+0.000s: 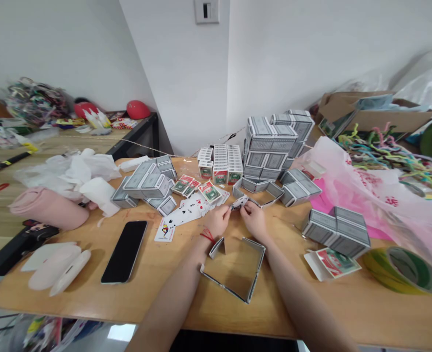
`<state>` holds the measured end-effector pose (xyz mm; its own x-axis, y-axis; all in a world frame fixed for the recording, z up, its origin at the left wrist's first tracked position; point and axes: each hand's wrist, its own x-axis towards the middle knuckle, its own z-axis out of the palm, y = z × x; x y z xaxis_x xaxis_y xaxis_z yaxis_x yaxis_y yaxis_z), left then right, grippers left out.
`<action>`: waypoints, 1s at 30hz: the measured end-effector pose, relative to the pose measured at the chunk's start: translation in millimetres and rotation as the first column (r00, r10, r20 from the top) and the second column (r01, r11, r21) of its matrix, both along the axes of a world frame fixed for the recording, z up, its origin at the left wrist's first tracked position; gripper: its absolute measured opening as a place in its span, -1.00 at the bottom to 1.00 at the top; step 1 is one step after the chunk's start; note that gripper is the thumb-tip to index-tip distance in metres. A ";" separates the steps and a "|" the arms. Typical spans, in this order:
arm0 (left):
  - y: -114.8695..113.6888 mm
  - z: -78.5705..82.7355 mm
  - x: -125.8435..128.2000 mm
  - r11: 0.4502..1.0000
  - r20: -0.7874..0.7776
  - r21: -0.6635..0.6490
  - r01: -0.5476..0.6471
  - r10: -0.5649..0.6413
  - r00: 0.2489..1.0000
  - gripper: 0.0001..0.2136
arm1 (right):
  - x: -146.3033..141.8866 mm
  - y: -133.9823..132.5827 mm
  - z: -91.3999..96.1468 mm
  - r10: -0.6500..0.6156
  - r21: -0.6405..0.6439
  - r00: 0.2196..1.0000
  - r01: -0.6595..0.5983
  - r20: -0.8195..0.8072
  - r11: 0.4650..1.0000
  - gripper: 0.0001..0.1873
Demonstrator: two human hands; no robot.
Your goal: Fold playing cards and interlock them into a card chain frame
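Both of my hands meet at the middle of the table over a small playing card piece (239, 202). My left hand (217, 219), with a red string at the wrist, pinches its left end. On the other end, the fingers of my right hand (253, 219) are closed. Between my forearms stands an open frame of joined cards (253, 274), its upper left end folded. Just beyond my hands is another open card frame (265, 193). Loose playing cards (186, 211) lie fanned to the left, with a card pack (210, 191) on top of them.
Stacked grey card blocks (270, 146) rise at the back, beside rows of card packs (221, 164). More card blocks (149, 181) sit left. A phone (125, 252) and pink case (59, 269) lie left; green-yellow tape (375, 269) and pink plastic (377, 190) are right.
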<state>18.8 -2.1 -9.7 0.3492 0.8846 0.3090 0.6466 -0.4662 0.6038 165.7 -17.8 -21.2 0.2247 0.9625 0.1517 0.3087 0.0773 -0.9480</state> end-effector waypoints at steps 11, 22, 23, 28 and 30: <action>0.8 0.7 -2.0 0.993 0.029 -0.073 -0.096 0.099 0.995 -0.77 | 6.4 4.1 -6.6 0.136 -0.012 0.983 -0.139 -0.126 0.990 -0.76; -5.9 3.8 3.4 0.999 -0.102 -0.008 -0.035 0.034 0.994 -0.76 | 1.0 2.2 -4.5 -0.010 -0.020 0.996 0.012 0.087 1.000 -0.73; -6.5 4.2 4.0 1.000 -0.116 0.001 -0.031 0.031 0.993 -0.75 | -0.3 1.1 -2.9 -0.045 -0.018 0.987 0.049 0.154 0.999 -0.74; -7.5 4.7 6.0 0.999 -0.162 0.040 -0.022 0.028 0.986 -0.74 | -8.3 -4.7 4.9 -0.189 0.012 0.902 0.200 0.387 0.980 -0.78; -7.4 4.2 6.8 0.999 -0.162 0.049 -0.023 0.031 0.986 -0.74 | -10.7 -6.0 6.4 -0.210 0.022 0.874 0.223 0.437 0.975 -0.78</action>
<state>25.6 -9.4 -5.5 0.3745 0.8804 0.2910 0.7471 -0.4724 0.4677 155.0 -23.8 -14.7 0.3458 0.9028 0.2558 0.6957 -0.0637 -0.7155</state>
